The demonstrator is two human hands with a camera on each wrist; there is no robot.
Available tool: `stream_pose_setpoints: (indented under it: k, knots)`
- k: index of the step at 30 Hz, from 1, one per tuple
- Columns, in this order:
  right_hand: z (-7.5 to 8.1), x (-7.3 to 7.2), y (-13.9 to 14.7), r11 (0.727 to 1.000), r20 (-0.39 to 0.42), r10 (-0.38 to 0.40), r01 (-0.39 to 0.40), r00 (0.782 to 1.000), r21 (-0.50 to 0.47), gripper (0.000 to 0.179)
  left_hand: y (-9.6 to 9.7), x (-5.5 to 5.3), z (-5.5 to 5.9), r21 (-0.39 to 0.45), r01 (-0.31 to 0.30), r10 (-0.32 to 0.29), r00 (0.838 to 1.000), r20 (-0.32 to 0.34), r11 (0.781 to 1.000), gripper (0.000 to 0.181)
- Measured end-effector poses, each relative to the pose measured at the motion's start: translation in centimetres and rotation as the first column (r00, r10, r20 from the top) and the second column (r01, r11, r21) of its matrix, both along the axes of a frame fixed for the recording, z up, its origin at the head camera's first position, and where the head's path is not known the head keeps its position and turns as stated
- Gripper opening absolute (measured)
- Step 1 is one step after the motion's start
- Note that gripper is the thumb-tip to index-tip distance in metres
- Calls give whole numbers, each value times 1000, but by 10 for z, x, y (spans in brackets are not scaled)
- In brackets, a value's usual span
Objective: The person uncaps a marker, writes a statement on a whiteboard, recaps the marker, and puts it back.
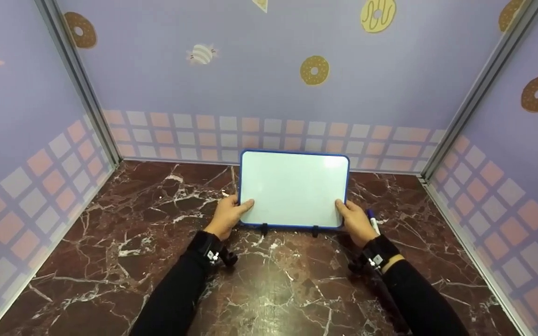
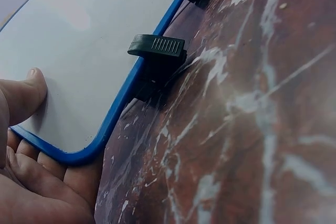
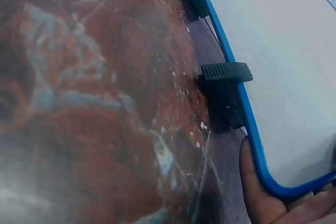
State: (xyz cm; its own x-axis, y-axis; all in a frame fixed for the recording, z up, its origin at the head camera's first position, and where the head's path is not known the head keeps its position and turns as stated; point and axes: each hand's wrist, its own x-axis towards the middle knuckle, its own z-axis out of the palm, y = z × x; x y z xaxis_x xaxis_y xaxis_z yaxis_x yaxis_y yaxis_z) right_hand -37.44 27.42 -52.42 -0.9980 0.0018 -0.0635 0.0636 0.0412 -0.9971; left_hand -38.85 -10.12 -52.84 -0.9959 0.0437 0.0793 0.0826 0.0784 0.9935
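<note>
A whiteboard (image 1: 294, 189) with a blue frame leans upright near the back wall in the head view. Two black clips, a left one (image 1: 264, 228) and a right one (image 1: 315, 231), sit at its bottom edge. My left hand (image 1: 226, 217) grips the board's lower left side, thumb on the white face and fingers behind the frame. On the opposite side my right hand (image 1: 355, 221) holds the lower right edge the same way. The left wrist view shows the ridged black clip (image 2: 157, 45) hooked over the blue rim; a matching clip (image 3: 226, 72) appears in the right wrist view.
Just beyond my right hand lies a marker (image 1: 372, 220) with a purple cap. The brown marble-patterned table (image 1: 269, 289) carries small white crumbs. Patterned purple walls (image 1: 259, 93) enclose it at the back and on both sides.
</note>
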Motion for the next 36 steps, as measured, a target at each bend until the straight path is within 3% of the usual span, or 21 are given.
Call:
stream_pose_setpoints:
  k: [13,22,36]
  knots:
    - [-2,20,-1,999,-21,8,-9,1000,-37,49,-1,15,-2,47,15,-16,1000,21,999,28]
    - [-1,30,0,1000,-52,15,-15,999,3,49,0,23,-2,45,9,-9,1000,1,999,26]
    - [-3,34,0,1000,-58,0,1,998,15,47,0,30,-2,36,-6,7,1000,-30,999,22]
